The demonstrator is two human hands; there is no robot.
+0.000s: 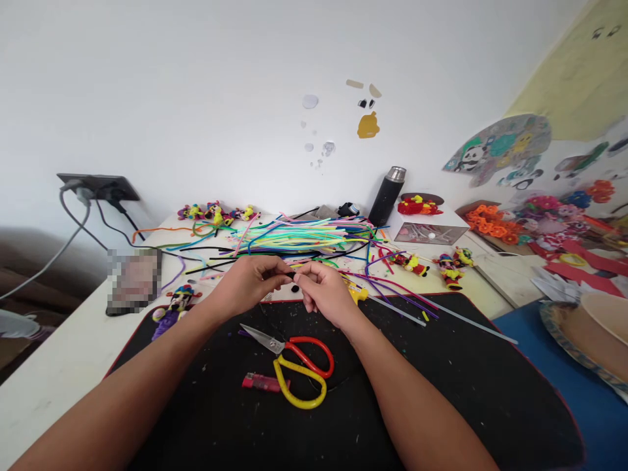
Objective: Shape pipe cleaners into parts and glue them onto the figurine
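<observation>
Above the far part of the black mat (206, 399), my left hand (250, 281) and my right hand (322, 291) meet fingertip to fingertip. Both are closed in a pinch on a small black piece (290, 275), mostly hidden by the fingers; its exact kind does not show. Scissors (307, 369) with one red and one yellow handle lie slightly open on the mat below my hands. Beside them is a pink lighter (265, 383). A yellow glue gun (359, 293) rests just right of my right hand.
Many coloured pipe cleaners (304, 234) are heaped behind my hands. Small pipe-cleaner figures (450, 269) stand or lie around. At the back are a black flask (387, 196) and a white drawer box (429, 229). A phone (135, 281) lies left, below a power strip (101, 186) with cables.
</observation>
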